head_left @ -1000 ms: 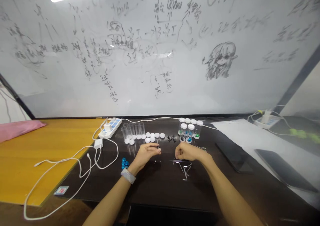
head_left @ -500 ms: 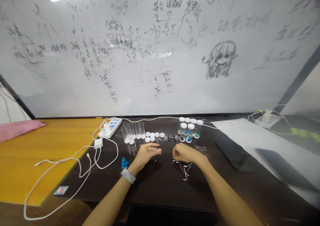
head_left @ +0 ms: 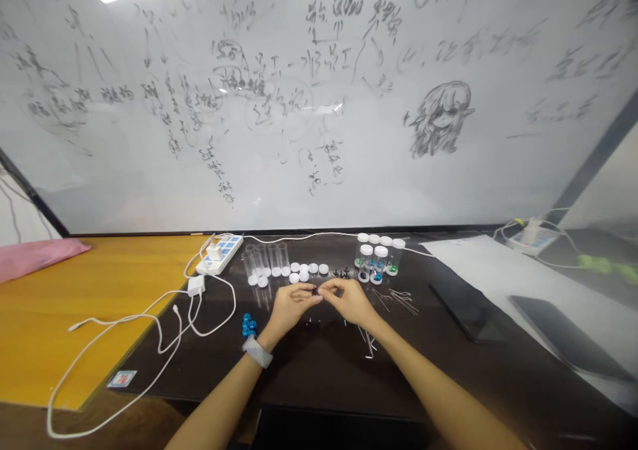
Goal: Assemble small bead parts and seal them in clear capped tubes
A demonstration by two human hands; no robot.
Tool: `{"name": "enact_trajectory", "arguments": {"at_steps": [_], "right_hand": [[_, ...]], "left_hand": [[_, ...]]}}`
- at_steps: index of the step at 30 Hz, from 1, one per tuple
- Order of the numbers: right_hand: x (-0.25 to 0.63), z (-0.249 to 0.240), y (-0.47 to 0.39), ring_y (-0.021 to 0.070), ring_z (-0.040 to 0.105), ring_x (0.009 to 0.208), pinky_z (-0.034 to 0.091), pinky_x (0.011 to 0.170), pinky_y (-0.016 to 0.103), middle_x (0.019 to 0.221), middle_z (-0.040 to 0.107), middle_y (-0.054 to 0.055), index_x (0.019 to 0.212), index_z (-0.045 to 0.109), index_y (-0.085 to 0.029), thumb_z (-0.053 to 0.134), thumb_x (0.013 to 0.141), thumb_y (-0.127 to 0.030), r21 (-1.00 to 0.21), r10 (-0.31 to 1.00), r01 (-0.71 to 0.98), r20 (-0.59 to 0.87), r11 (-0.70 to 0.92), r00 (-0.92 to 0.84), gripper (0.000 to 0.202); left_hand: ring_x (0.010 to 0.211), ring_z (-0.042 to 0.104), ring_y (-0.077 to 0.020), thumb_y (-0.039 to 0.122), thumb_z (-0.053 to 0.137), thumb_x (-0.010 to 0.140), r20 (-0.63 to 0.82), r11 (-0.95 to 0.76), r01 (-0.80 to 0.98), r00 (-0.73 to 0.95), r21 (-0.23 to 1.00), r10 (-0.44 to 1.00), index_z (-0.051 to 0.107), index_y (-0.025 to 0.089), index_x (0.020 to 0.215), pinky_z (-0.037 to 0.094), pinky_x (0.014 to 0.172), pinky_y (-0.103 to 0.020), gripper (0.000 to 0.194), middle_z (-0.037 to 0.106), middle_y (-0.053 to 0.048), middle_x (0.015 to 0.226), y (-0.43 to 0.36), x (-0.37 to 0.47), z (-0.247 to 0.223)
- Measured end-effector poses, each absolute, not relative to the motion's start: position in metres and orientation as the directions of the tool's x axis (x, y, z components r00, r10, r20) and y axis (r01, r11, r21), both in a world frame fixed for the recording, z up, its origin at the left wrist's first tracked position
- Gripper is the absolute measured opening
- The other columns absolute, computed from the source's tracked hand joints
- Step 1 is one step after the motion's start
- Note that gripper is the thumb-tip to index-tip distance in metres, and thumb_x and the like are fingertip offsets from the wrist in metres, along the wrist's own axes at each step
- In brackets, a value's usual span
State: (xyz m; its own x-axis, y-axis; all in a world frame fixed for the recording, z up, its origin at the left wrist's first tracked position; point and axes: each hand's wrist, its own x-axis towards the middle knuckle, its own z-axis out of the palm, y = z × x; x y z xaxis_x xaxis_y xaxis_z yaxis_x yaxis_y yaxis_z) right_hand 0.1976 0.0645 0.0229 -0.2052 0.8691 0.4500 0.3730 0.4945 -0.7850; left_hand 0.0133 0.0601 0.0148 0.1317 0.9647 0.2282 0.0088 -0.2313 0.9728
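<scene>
My left hand (head_left: 293,308) pinches a small black part (head_left: 315,291) between thumb and fingertips; its kind is too small to tell. Fingertips of my right hand (head_left: 351,301) are pressed together right at that part, and whatever they hold is hidden. Just behind the hands stand several white caps (head_left: 313,268) and a cluster of small black pieces (head_left: 341,273). Bent metal hex keys (head_left: 369,345) lie on the dark table below my right wrist. Left of my left hand sits a group of shiny blue round pieces (head_left: 248,326).
Clear tubes (head_left: 276,258) stand at the back left beside a power strip (head_left: 220,255) with white cables. Capped tubes (head_left: 380,264) with coloured pieces are at the back right. Thin metal rods (head_left: 403,298), a black phone (head_left: 466,312) and white paper (head_left: 491,264) lie on the right.
My right hand has left the hex keys and moved left and up to meet my left hand at the black part. My left hand has stayed nearly in place.
</scene>
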Motion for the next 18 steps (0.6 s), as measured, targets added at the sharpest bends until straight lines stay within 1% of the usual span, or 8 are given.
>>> {"name": "enact_trajectory", "arguments": {"at_steps": [7,11,14,18], "right_hand": [[0.195,0.02,0.062,0.0193,0.066,0.067,0.052,0.066,0.029,0.075,0.075,0.004,0.084,0.077,-0.019,0.063,0.086,-0.036,-0.804,0.87,0.332,0.458,0.493,-0.183,0.022],[0.192,0.02,0.06,0.0201,0.067,0.068,0.052,0.066,0.03,0.077,0.076,0.004,0.083,0.077,-0.02,0.063,0.086,-0.035,-0.799,0.87,0.347,0.461,0.492,-0.172,0.021],[0.19,0.018,0.058,0.02,0.066,0.068,0.05,0.066,0.03,0.078,0.076,0.004,0.082,0.076,-0.021,0.061,0.087,-0.032,-0.754,0.844,0.386,0.509,0.531,-0.168,0.019],[0.19,0.016,0.056,0.0187,0.064,0.063,0.047,0.063,0.029,0.074,0.073,0.003,0.082,0.074,-0.022,0.059,0.091,-0.029,-0.674,0.803,0.453,0.563,0.583,-0.196,0.02]], "left_hand": [[0.068,0.074,-0.0224,0.034,0.088,0.064,0.297,-0.305,0.062,0.118,0.95,0.948,0.076,0.015,0.089,0.059,0.066,-0.031,0.035,0.078,-0.006,0.073,0.06,0.014,0.012],[0.069,0.074,-0.0231,0.034,0.088,0.064,0.334,-0.345,0.101,0.115,0.933,0.936,0.076,0.016,0.089,0.06,0.067,-0.032,0.033,0.078,-0.006,0.073,0.062,0.012,0.007],[0.07,0.074,-0.0241,0.035,0.088,0.064,0.353,-0.364,0.134,0.097,0.922,0.93,0.076,0.017,0.089,0.061,0.069,-0.033,0.032,0.078,-0.006,0.074,0.063,0.012,0.002],[0.074,0.076,-0.0258,0.035,0.086,0.068,0.379,-0.392,0.161,0.104,0.906,0.919,0.076,0.02,0.091,0.061,0.073,-0.036,0.029,0.079,-0.006,0.076,0.062,0.012,0.0]]}}
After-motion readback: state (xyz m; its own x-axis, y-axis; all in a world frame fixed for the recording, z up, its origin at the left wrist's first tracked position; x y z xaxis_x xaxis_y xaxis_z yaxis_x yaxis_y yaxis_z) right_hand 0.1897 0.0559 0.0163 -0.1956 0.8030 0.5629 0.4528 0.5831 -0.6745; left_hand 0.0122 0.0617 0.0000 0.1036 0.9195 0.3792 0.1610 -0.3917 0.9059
